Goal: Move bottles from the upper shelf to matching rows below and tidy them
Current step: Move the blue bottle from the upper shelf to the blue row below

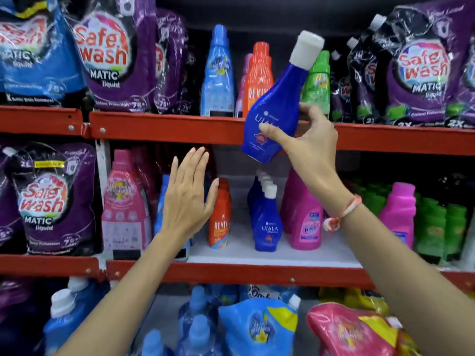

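Left hand (pixel 185 199) floats flat and empty, fingers spread, in front of the middle shelf just left of the orange Revive bottle (pixel 219 217). The matching row of blue Ujala bottles (pixel 266 217) stands to its right, almost directly beneath the load. The right hand (pixel 305 142), the nearer one, pinches the blue Ujala bottle (pixel 272 109) low on its body before the red shelf edge (pixel 167 127), cap tipped up-right, so it likely goes down and upright.

The single head-worn camera faced the shelving straight on from close range, at about the height of the middle shelf (pixel 257 255). Its wide lens took in three tiers, the upper shelf's red front edge (pixel 167 127) bowing across the frame.
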Demonstrator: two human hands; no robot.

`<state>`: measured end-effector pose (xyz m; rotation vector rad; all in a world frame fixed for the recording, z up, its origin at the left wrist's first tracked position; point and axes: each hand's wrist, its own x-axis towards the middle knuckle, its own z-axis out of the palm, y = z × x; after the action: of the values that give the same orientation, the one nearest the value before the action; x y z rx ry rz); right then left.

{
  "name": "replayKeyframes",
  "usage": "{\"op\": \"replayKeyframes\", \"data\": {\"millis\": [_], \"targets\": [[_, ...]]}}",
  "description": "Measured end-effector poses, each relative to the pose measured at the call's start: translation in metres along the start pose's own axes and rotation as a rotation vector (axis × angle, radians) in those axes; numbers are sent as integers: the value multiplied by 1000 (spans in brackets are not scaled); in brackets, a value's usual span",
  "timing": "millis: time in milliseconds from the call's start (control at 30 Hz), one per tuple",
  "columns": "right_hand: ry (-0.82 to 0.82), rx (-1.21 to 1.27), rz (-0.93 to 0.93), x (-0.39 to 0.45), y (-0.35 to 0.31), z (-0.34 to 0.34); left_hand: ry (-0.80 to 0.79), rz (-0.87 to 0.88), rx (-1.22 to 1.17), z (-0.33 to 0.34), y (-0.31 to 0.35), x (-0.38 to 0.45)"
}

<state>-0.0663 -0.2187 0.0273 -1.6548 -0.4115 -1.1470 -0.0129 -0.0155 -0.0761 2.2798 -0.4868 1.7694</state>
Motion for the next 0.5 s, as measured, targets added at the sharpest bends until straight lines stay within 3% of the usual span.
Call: {"op": "replayKeyframes", "data": {"millis": [500], "targets": [[-175, -224, 261, -86, 122, -6, -360, -126, -45, 47, 11, -116]]}}
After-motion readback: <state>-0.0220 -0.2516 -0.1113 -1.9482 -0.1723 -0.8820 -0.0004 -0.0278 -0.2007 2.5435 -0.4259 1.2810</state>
